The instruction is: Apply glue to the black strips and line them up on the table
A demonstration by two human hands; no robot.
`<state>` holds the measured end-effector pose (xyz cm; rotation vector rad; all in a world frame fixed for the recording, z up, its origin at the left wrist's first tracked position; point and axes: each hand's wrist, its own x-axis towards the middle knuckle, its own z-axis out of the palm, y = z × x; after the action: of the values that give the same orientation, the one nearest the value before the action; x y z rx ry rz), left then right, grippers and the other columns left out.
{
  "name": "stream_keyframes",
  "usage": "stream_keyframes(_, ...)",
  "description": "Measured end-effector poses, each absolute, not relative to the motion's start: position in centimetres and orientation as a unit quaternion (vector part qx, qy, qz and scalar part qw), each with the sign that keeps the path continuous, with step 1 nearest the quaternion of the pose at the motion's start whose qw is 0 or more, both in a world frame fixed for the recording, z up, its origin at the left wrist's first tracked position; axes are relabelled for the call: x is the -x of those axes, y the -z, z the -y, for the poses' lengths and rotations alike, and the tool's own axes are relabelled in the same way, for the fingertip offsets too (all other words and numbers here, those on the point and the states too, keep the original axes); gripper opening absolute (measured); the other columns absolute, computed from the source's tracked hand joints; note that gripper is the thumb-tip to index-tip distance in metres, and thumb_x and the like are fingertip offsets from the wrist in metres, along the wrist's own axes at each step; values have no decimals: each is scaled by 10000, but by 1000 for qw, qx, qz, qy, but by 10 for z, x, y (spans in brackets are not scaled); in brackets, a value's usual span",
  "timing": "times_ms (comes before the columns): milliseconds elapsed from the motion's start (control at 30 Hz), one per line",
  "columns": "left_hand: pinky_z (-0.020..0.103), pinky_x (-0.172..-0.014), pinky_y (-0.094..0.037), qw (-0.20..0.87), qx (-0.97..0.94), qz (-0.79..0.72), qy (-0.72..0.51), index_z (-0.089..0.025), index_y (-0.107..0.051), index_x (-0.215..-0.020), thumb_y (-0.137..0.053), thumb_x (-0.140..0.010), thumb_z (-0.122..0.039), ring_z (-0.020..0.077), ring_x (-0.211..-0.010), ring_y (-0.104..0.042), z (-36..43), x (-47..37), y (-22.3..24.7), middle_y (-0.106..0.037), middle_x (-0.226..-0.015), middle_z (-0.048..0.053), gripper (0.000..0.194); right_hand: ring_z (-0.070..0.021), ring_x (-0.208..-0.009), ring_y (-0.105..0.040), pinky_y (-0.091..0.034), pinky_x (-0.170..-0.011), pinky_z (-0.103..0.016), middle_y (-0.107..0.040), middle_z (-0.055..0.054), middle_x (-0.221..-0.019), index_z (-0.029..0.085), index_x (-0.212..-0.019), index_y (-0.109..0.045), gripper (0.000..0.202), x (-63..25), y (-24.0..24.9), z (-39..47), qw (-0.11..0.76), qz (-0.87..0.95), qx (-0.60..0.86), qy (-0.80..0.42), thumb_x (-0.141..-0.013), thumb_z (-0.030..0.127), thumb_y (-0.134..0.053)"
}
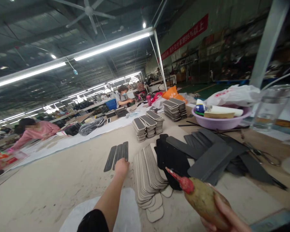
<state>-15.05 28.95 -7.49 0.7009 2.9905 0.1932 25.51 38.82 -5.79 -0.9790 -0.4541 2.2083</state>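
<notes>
Three dark grey oblong strips (pixel 110 158) lie side by side on the table. My left hand (pixel 122 166) is at the near end of the rightmost strips, its fingers curled down onto one; the fingertips are partly hidden. In the lower right, my right hand (pixel 225 211) is wrapped round a stained yellowish squeeze bottle (pixel 205 199). Its red tapered nozzle points up and to the left. Between my hands is a fanned row of pale oblong pieces with dark edges (pixel 148 175). Black oblong pieces (pixel 170 161) overlap beside them, and larger grey strips (pixel 210 161) are heaped to the right.
Stacks of grey-topped pieces (pixel 147 124) stand farther back. At the right are a purple basin (pixel 220 122) with rolls and a plastic bag, a glass jar (pixel 270 109) and scissors (pixel 265 154). One person in pink (pixel 42 130) and another (pixel 123 98) work beyond.
</notes>
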Motion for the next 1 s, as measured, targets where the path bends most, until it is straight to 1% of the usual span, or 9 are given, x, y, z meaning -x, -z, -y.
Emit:
stream_keyframes(133, 327, -784, -484, 6, -244, -961, -132, -148, -667, -940, -505, -839, -285, 266, -926, -670, -297, 140, 63, -727, -920, 128, 234, -178, -661, -595, -370, -361, -210, -653, -43, -1051, 256, -974, -664, 402, -252, 38, -387, 385, 119, 363, -840, -623, 406, -786)
stream_keyframes(233, 323, -841, -487, 1, -306, -932, -197, -155, -657, -1000, -427, -898, -327, 229, -934, -660, -312, 114, 48, -718, -981, 97, 305, -153, -664, -580, -358, -369, -182, -650, -26, -1006, 247, -909, -648, 307, -252, 27, -391, 429, 41, 346, -834, -651, 362, -771)
stream_keyframes(367, 278, -917, -469, 32, -453, -853, -255, -212, -682, -1004, -533, -867, -385, 182, -992, -628, -336, 46, 31, -696, -1048, 35, 267, -188, -751, -590, -362, -384, -164, -648, -60, -989, 231, -937, -632, 310, -259, 19, -401, 454, -31, 324, -830, -681, 358, -750)
stream_keyframes(433, 315, -940, -464, 58, -563, -781, -265, -213, -692, -1018, -620, -822, -398, 201, -1020, -608, -346, 4, 29, -681, -1067, 50, 279, -190, -764, -586, -360, -385, -152, -647, -68, -970, 222, -968, -630, 322, -262, 17, -404, 461, -48, 303, -833, -696, 356, -738)
stream_keyframes(533, 392, -913, -475, 75, -682, -682, -255, -187, -672, -1070, -690, -775, -390, 243, -1014, -589, -357, -52, 33, -661, -1090, 93, 359, -177, -758, -575, -367, -389, -143, -642, -62, -933, 219, -979, -631, 297, -267, 16, -407, 470, -51, 271, -838, -726, 348, -717)
stream_keyframes(667, 410, -915, -463, 74, -708, -664, -227, -164, -647, -1073, -681, -787, -371, 263, -1027, -579, -377, -99, 40, -649, -1107, 124, 355, -166, -760, -576, -377, -403, -135, -635, -53, -904, 226, -977, -628, 274, -273, 17, -408, 480, -32, 241, -843, -751, 361, -705)
stream_keyframes(767, 408, -913, -453, 86, -698, -697, -141, -137, -661, -1000, -666, -794, -388, 280, -1017, -589, -402, -115, 43, -656, -1048, 158, 325, -155, -750, -578, -372, -403, -131, -629, -40, -899, 235, -988, -621, 271, -277, 19, -410, 491, -29, 232, -839, -767, 373, -695)
stream_keyframes(867, 408, -864, -466, 107, -666, -735, -62, -117, -692, -890, -676, -782, -369, 294, -942, -619, -425, -121, 49, -671, -930, 181, 274, -154, -765, -587, -374, -409, -133, -626, -32, -917, 242, -992, -619, 264, -279, 22, -412, 490, -23, 231, -840, -771, 367, -691)
stream_keyframes(1000, 394, -845, -476, 126, -646, -753, -35, -111, -728, -797, -695, -764, -385, 293, -900, -644, -437, -120, 62, -689, -828, 161, 278, -179, -775, -594, -391, -411, -153, -629, -44, -952, 238, -1013, -627, 297, -280, 26, -411, 472, -21, 253, -844, -742, 329, -707)
